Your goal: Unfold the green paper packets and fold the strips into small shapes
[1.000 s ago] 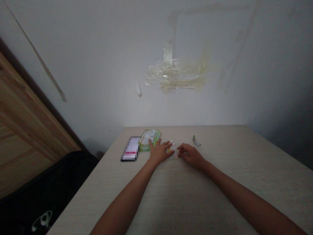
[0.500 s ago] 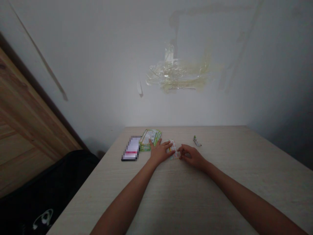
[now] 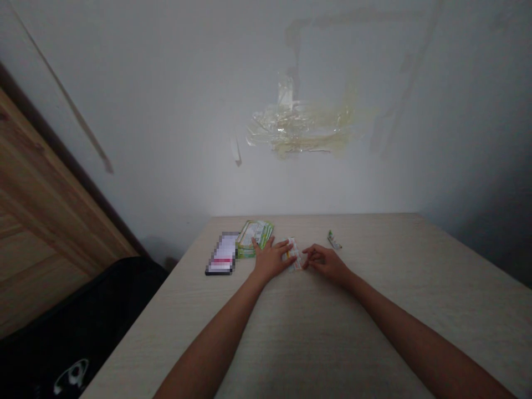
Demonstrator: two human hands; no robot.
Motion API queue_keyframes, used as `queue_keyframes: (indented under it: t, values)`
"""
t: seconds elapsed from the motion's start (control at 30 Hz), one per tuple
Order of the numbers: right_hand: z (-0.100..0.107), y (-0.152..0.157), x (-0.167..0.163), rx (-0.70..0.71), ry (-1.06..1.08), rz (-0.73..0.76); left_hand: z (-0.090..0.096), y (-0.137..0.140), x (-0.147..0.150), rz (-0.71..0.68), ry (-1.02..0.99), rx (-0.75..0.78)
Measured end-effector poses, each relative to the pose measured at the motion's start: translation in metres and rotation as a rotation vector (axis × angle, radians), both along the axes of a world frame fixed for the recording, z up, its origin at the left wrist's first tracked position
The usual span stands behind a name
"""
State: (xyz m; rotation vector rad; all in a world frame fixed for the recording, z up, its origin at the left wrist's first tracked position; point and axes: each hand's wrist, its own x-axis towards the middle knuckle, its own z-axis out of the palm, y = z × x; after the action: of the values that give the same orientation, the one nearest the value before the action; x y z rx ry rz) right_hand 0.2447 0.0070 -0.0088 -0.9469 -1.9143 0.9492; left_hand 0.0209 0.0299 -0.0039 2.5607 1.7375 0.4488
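My left hand (image 3: 271, 260) lies flat on the table with its fingers spread. Its fingers on the right rest on a small white printed paper piece (image 3: 294, 256) with yellow and red marks; whether it is a packet or a card I cannot tell. The fingers on the other side reach the lower edge of a pile of green-and-white printed cards or packets (image 3: 251, 231). Just right of the white piece, my right hand (image 3: 327, 264) is curled, thumb and fingers drawn in near its edge. Anything tiny between those fingertips is too small to make out.
Left of the pile lies a phone (image 3: 222, 255) with a blurred screen. A crumpled green-and-white scrap (image 3: 333, 240) sits beyond my right hand. The pale table (image 3: 291, 343) meets a wall (image 3: 174, 111) with peeling tape (image 3: 299, 127). A black bag-like thing (image 3: 83, 310) stands at left.
The right fingertips have shifted slightly at the white piece's right edge. My left hand stays spread in the same place; the whole view has tilted a little.
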Motion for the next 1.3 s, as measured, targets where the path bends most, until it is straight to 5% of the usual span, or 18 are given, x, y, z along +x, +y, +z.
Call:
queue_keyframes:
  t: [1.0,1.3]
  values:
    - [-0.010,0.022,-0.008,0.232,-0.344,-0.281,0.002,-0.002,0.000,-0.001,-0.010,-0.016]
    - [-0.012,0.015,-0.004,0.156,-0.112,-0.164,0.001,-0.006,-0.001,-0.048,-0.035,0.016]
